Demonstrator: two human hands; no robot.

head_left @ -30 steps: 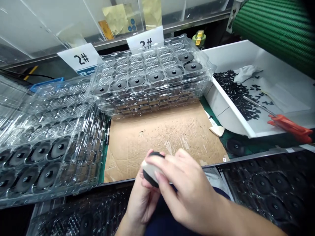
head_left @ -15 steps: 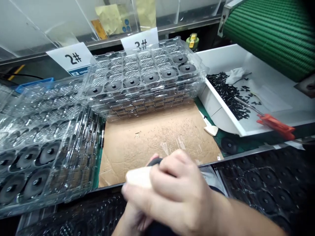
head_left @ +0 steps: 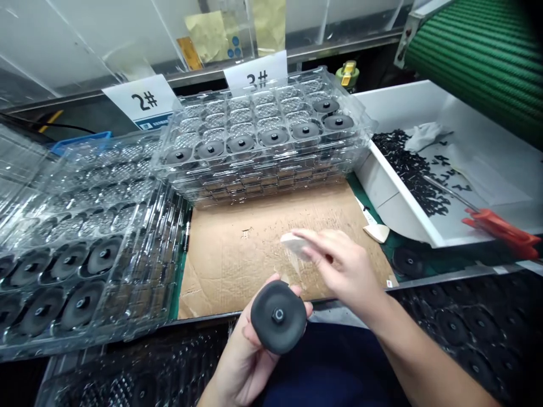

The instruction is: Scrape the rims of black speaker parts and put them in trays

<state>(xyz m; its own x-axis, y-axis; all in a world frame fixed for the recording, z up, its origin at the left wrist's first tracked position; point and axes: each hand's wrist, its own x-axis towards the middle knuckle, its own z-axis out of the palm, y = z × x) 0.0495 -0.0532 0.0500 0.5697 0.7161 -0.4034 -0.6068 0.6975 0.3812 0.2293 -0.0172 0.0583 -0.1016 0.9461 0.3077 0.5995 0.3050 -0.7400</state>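
Note:
A round-cornered black rubber part (head_left: pixel 279 316) with a small central stud faces up in my left hand (head_left: pixel 250 362), whose fingers wrap its edge from below. My right hand (head_left: pixel 345 268) pinches a flat whitish piece (head_left: pixel 294 243) above the cardboard sheet (head_left: pixel 237 254), up and to the right of the black part. The two hands are apart. Behind the cardboard, a stack of clear trays (head_left: pixel 271 152) holds several similar black parts in its front row and right end. Another clear tray (head_left: pixel 97 226) at the left holds more of them.
A white bin (head_left: pixel 399 192) at the right contains small black pieces (head_left: pixel 416 169) and a red-handled tool (head_left: pixel 500 226). Beside it lie a pale wedge-shaped piece (head_left: pixel 376 232) and a loose black part (head_left: pixel 407 262). A green ribbed belt (head_left: pixel 479 56) hangs at upper right.
My right hand has moved up and right, away from my left hand, with the whitish piece. The black part in my left hand is now uncovered. The view has shifted slightly.

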